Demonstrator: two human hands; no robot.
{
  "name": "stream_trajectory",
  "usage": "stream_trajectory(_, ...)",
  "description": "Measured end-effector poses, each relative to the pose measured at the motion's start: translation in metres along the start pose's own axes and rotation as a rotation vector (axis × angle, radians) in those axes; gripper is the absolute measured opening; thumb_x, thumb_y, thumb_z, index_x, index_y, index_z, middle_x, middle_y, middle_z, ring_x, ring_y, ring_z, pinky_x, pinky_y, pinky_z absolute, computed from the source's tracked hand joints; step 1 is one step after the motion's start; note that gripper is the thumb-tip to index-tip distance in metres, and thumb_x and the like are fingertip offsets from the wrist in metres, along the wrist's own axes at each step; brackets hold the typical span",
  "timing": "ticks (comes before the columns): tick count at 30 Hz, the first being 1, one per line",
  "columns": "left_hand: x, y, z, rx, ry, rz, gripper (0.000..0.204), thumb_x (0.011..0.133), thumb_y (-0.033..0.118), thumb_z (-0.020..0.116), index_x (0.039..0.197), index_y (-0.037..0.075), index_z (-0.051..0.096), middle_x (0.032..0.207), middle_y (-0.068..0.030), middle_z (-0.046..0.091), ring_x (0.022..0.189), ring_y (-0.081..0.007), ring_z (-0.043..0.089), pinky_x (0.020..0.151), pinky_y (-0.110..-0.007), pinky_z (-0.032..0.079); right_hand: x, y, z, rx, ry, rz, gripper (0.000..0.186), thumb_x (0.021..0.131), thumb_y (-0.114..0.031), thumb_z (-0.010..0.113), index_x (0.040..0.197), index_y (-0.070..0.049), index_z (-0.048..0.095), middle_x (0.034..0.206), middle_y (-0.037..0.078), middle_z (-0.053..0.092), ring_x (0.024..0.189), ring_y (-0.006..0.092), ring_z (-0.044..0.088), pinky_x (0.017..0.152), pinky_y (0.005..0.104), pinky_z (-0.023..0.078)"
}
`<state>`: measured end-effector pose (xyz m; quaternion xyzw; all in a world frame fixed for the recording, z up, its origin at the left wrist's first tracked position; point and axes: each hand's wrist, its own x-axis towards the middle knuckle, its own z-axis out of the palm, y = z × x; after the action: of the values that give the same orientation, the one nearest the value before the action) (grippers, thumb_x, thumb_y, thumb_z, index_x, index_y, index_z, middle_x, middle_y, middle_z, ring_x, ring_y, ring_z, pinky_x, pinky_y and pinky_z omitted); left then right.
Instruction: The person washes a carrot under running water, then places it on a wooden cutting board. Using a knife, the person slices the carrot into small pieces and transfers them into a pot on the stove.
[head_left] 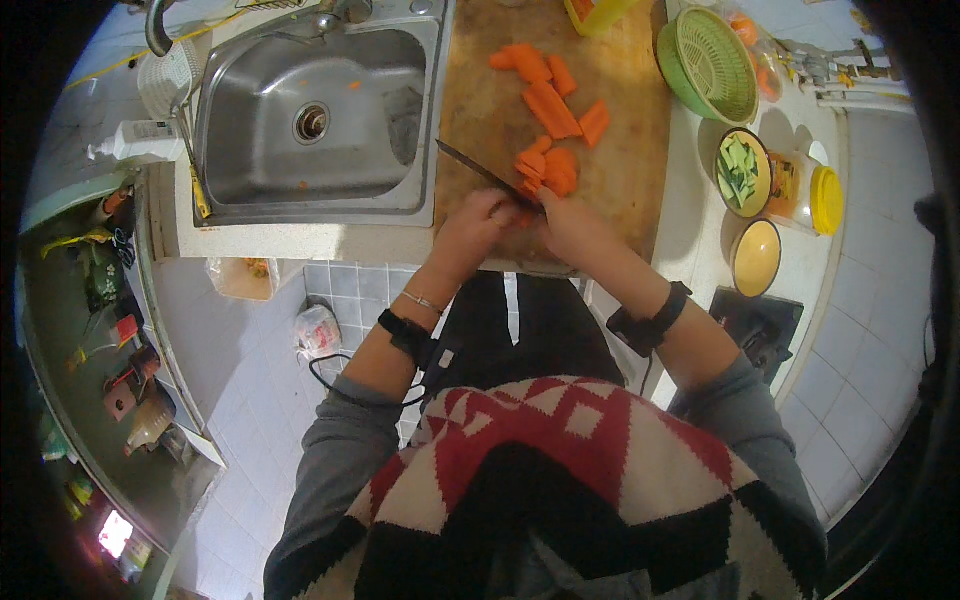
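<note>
My right hand [572,228] is closed round the handle end of a kitchen knife [475,165], whose dark blade points up and to the left over the wooden cutting board [620,190]. Close beside it, my left hand [473,232] is curled with its fingertips on a piece of carrot [516,216] at the board's near edge. The fingers partly hide that piece. Just beyond the blade lies a heap of thin carrot slices [558,172]. Farther up the board are several thicker carrot chunks [550,108].
Left of the board is a steel sink [428,120] with a faucet [340,12]. On the right stand a green basket [690,90], a bowl of cut green vegetable [738,172], another yellow bowl [756,258] and a yellow-lidded jar [800,190]. A bin [240,280] hangs below the counter.
</note>
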<state>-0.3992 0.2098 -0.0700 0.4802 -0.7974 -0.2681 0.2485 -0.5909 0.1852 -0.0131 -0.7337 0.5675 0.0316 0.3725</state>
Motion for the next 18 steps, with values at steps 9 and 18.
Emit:
stream_trajectory(9,0.007,0.022,0.010,-1.079,-0.231,-1.097,0.030,0.093,0.025,0.056,0.106,-0.001,0.061,0.090,-0.0090,0.066,0.064,-0.0156,0.065,0.057,-0.028,0.051,0.002,0.002,0.004,-0.007,0.008,0.005,0.027,0.086,-0.014,0.049,0.108,0.001,0.050,0.082,0.027,0.064,0.080,0.0440,0.064,0.071,0.0530,0.050)
stream_trajectory(18,0.006,0.024,0.017,-1.142,-0.141,-1.111,0.030,0.096,0.027,0.051,0.112,0.002,0.059,0.098,-0.0097,0.069,0.073,-0.0178,0.068,0.063,-0.029,0.054,-0.012,-0.003,0.000,0.016,-0.018,0.037,0.024,0.085,-0.015,0.053,0.104,0.000,0.049,0.083,0.027,0.064,0.082,0.0437,0.063,0.069,0.0525,0.050)
